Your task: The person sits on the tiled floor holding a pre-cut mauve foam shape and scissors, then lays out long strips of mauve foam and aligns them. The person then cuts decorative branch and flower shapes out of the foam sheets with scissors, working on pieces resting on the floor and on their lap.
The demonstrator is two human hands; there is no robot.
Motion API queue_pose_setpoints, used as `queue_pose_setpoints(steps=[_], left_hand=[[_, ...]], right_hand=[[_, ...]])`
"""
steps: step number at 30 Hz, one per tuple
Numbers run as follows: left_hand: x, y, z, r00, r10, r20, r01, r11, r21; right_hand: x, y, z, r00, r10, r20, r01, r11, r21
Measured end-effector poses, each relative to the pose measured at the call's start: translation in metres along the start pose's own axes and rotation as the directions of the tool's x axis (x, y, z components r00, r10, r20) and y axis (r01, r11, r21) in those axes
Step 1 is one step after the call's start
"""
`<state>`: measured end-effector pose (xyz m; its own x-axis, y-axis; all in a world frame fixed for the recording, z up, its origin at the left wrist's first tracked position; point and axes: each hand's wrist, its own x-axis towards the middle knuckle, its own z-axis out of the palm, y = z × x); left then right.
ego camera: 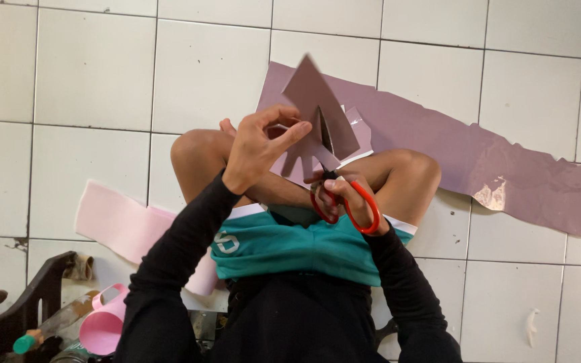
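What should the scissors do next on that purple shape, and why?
Probably close the red-handled scissors for one more short snip. The right hand has its fingers through the handles, and the blades sit open in a slit already cut into the purple sheet piece. The left hand pinches that piece by its edge and holds it up, so the cut line looks ready.

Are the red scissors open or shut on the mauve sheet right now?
Open. The red-handled scissors in the right hand show dark blades spread in a narrow V inside a slit in the mauve cut piece, pinched by the left hand.
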<state>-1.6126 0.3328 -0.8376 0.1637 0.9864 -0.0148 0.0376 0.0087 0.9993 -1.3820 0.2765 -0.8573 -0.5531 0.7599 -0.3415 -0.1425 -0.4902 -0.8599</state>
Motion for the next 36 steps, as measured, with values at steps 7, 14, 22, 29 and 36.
queue_pose_setpoints(steps=[7, 14, 22, 29, 36], left_hand=[[-0.019, -0.014, 0.018, 0.990, -0.108, -0.090, 0.076, 0.949, -0.306], [-0.031, -0.017, 0.059, 0.899, -0.434, -0.059, 0.194, 0.516, -0.834], [-0.033, -0.016, 0.070, 0.930, -0.358, -0.081, 0.110, 0.483, -0.869], [-0.022, -0.015, 0.056, 0.912, -0.383, -0.143, 0.122, 0.588, -0.800], [-0.005, -0.006, -0.018, 0.996, -0.080, -0.037, 0.073, 0.985, -0.156]], right_hand=[[0.004, 0.028, -0.017, 0.999, 0.027, 0.047, -0.034, 0.990, 0.137], [0.016, 0.061, -0.014, 0.981, -0.167, -0.094, 0.187, 0.946, 0.264], [0.022, 0.054, 0.006, 0.934, -0.189, -0.302, 0.260, 0.942, 0.215], [0.018, 0.044, 0.023, 0.850, -0.331, -0.410, 0.339, 0.939, -0.054], [-0.008, 0.010, 0.017, 0.931, -0.196, -0.309, 0.056, 0.911, -0.409]])
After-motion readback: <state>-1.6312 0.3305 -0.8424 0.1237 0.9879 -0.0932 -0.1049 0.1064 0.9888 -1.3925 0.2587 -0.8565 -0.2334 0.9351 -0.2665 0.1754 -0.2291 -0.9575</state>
